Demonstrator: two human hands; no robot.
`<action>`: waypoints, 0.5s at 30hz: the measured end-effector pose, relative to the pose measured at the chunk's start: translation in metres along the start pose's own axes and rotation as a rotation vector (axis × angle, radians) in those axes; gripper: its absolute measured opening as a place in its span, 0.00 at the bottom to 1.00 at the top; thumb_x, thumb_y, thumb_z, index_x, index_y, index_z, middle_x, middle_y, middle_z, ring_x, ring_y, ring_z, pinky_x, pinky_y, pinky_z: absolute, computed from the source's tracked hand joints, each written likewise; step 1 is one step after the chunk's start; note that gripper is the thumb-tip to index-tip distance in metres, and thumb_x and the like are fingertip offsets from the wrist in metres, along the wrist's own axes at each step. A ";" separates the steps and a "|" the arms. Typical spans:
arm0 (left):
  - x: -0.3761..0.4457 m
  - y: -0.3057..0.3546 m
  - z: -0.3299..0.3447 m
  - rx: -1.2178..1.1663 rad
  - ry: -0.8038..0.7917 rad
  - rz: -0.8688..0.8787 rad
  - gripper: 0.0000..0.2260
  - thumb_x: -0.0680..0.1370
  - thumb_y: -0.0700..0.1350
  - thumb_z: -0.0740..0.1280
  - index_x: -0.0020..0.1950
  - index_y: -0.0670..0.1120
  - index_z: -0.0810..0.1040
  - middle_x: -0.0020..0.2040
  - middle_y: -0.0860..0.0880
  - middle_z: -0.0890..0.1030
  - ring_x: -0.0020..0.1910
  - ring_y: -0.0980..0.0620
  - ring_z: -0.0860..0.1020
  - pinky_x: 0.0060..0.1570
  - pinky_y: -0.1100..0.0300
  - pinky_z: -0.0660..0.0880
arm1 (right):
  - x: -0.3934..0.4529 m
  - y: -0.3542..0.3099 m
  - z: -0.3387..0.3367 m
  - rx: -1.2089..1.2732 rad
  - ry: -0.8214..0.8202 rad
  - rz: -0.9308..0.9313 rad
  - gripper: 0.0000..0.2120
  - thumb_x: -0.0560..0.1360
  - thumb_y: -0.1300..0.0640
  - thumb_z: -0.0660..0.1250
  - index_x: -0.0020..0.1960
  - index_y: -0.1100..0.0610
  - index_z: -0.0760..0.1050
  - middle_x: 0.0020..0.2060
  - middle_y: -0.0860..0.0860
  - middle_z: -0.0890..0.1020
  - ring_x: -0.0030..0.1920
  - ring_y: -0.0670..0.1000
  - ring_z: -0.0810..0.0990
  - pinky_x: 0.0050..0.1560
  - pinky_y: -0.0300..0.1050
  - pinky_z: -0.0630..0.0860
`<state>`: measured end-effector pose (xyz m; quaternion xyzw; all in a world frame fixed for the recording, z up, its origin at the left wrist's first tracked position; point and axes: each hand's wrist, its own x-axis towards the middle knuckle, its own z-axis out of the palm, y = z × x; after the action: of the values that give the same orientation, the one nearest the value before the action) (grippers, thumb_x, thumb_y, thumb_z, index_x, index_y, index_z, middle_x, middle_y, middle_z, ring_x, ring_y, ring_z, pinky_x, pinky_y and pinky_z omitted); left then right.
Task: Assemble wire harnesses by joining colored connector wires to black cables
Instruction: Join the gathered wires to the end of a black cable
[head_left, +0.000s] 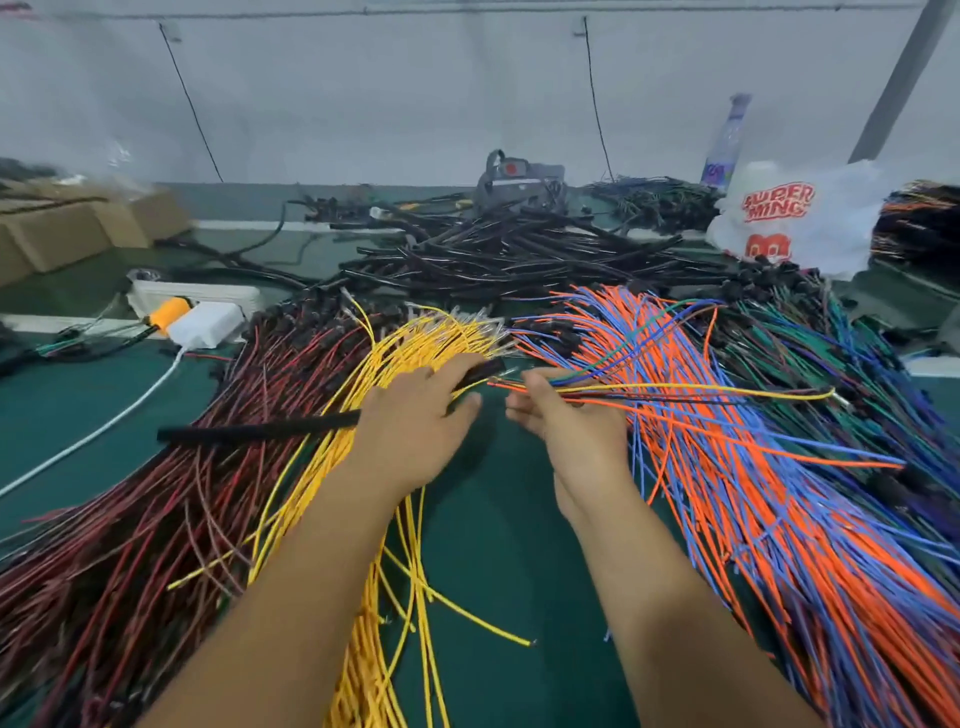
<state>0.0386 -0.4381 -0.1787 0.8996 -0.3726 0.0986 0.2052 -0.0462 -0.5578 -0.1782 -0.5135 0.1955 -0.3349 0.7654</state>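
Head view, left hand (415, 415) gripping black cable (260, 430), right hand (566, 415) apparently pinching colored wires (675, 392)

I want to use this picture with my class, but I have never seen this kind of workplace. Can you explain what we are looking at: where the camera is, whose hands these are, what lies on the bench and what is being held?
There is one picture, taken by a camera worn on a person's head, looking down at their own bare hands. No machine is involved.

On the green bench lie sorted wires: dark red wires at left, yellow wires in the middle, orange and blue wires at right. A heap of black cables lies farther back.

The left hand holds one black cable in its grip. The right hand holds a few mixed coloured wires, whose ends point at the cable's end.
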 end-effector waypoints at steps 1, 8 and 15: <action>0.000 0.000 0.002 -0.014 0.011 -0.012 0.14 0.81 0.58 0.53 0.67 0.64 0.62 0.43 0.54 0.74 0.46 0.49 0.72 0.47 0.51 0.67 | 0.000 0.000 0.000 0.015 -0.009 0.006 0.07 0.77 0.68 0.65 0.42 0.61 0.77 0.31 0.51 0.81 0.29 0.46 0.81 0.33 0.37 0.78; 0.000 -0.016 -0.001 -0.244 0.154 -0.097 0.07 0.81 0.45 0.61 0.55 0.48 0.77 0.47 0.51 0.74 0.49 0.48 0.72 0.46 0.52 0.69 | 0.003 0.000 0.002 0.159 -0.060 0.063 0.04 0.77 0.68 0.65 0.44 0.63 0.77 0.30 0.51 0.82 0.31 0.48 0.82 0.35 0.39 0.79; -0.006 0.000 -0.008 -0.344 0.279 -0.268 0.09 0.70 0.57 0.57 0.46 0.57 0.73 0.30 0.54 0.75 0.32 0.52 0.73 0.30 0.56 0.61 | -0.001 0.000 0.003 -0.003 -0.197 0.102 0.04 0.78 0.67 0.64 0.45 0.63 0.77 0.34 0.56 0.80 0.31 0.48 0.81 0.37 0.40 0.81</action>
<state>0.0338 -0.4305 -0.1733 0.8704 -0.2292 0.1289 0.4162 -0.0453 -0.5551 -0.1774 -0.5345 0.1457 -0.2434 0.7961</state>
